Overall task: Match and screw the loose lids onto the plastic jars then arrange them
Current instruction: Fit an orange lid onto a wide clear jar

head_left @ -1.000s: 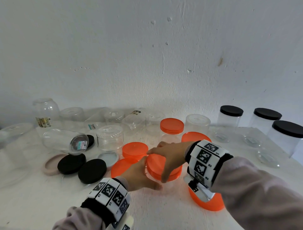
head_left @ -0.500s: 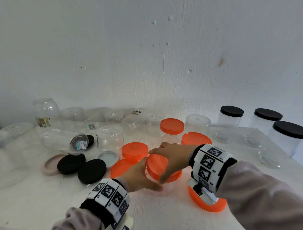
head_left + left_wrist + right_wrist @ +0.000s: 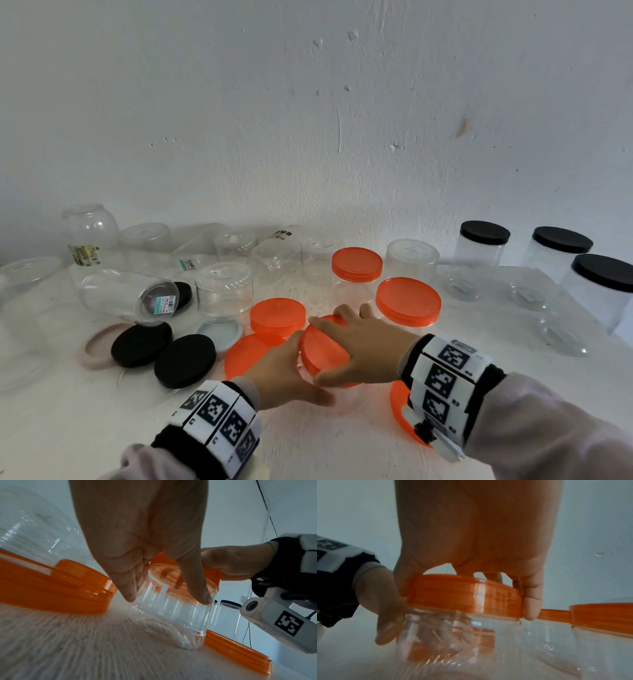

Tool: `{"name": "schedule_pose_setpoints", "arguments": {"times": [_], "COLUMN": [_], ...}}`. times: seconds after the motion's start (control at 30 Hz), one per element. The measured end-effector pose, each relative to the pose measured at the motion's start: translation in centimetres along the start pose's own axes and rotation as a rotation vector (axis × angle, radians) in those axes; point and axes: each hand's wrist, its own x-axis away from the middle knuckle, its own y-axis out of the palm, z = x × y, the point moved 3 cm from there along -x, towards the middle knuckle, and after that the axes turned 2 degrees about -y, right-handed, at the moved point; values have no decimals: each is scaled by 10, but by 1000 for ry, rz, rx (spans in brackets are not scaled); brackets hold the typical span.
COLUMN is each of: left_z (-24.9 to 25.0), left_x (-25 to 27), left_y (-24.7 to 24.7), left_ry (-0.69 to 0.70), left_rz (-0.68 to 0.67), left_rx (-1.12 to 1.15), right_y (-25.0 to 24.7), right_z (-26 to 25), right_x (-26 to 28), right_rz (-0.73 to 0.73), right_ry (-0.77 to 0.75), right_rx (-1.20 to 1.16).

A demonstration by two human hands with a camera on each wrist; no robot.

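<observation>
Right hand (image 3: 368,346) shifted, fingers gripping orange lid (image 3: 465,596); left hand (image 3: 286,373) seemingly gripping jar (image 3: 175,609).

Clear jar (image 3: 329,377): body mostly hidden by both hands | loose orange lid (image 3: 399,407): half covered by right wristband | far-right black-lidded jar (image 3: 603,291): cut by frame edge

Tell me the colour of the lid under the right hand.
Orange; the lid shows best in the right wrist view.

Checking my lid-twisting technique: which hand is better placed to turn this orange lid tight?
Right. The right hand already grips the orange plastic lid from above; the left hand holds the clear plastic jar.
</observation>
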Motion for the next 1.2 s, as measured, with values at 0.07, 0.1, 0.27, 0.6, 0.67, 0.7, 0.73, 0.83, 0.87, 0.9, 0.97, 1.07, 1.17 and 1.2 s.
{"name": "schedule_pose_setpoints", "arguments": {"times": [0.07, 0.1, 0.27, 0.6, 0.67, 0.7, 0.73, 0.83, 0.87, 0.9, 0.97, 1.07, 1.17, 1.2], "left_z": [1, 1, 2, 5, 5, 5, 6, 11, 12, 12, 13, 12, 9, 7], "left_x": [0, 1, 2, 4, 3, 1, -1, -10, -14, -18, -28, -45, -63, -69], "left_y": [0, 0, 1, -7, -14, -19, -24, -39, -44, -49, -58, -66, -69, -70], "left_ry": [5, 6, -9, -88, -99, -97, -90, -50, -38, -29, -20, -29, -55, -64], "left_rz": [6, 10, 2, -27, 9, 35, 63, 134, 150, 161, 164, 132, 64, 41], "left_rx": [1, 2, -1, -207, -280, -323, -358, -386, -393, -413, -480, -563, -631, -655], "right_y": [1, 1, 1, -9, -12, -13, -15, -20, -22, -23, -26, -30, -35, -36], "right_z": [0, 0, 0, 8, 11, 13, 15, 21, 23, 26, 31, 38, 45, 48], "right_x": [1, 2, 1, -5, -7, -9, -11, -20, -23, -26, -32, -40, -48, -50], "right_rz": [14, 17, -14, -90, -95, -94, -92, -82, -81, -80, -76, -71, -73, -78], "right_ry": [1, 1, 5, -14, -28, -29, -24, 21, 45, 72, 125, 181, 229, 247], "right_rx": [5, 7, -10, -63, -75, -81, -85, -89, -90, -93, -98, -93, -81, -79]}}
